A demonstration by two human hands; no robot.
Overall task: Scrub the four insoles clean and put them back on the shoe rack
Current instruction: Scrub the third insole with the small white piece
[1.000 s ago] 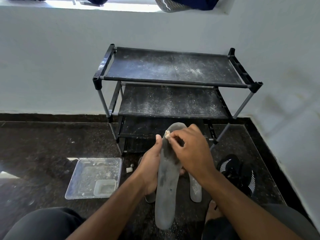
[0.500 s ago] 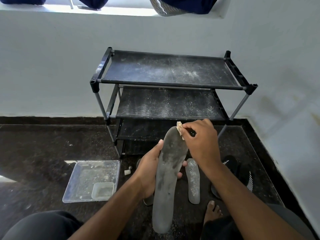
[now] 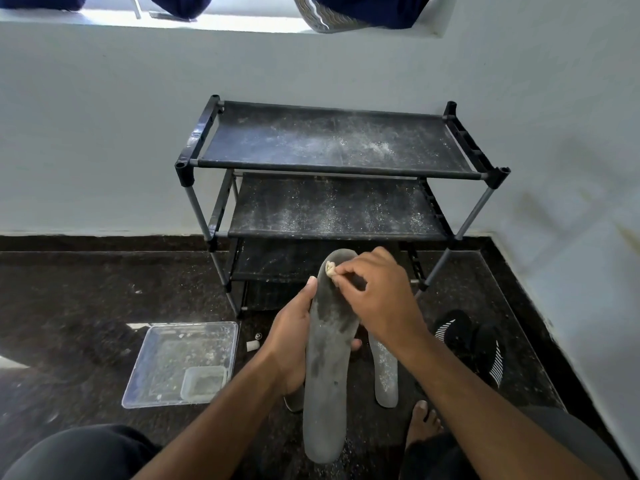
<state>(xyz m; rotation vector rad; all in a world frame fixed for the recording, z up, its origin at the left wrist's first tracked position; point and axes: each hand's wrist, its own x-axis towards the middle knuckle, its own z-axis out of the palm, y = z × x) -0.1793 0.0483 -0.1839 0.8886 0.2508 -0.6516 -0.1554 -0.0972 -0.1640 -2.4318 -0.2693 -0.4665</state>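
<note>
Scrubbing goes best if your left hand [image 3: 289, 344] keeps gripping the long grey foam insole [image 3: 327, 368] above the floor while your right hand [image 3: 377, 299], pinching the small cream scrub wad [image 3: 330, 270] at its toe, works downward evenly.

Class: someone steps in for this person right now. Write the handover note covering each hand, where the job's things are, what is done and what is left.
Left hand: grips the grey insole, held upright.
Right hand: pinches a small pale scrubbing wad against the insole's top end.
A second insole lies on the floor; part of another shows behind the left wrist. A fourth is not visible.
Shoe rack: dusty, no insoles on its visible shelves.
Done: none returned. Left: finish scrubbing, rack all four.
</note>
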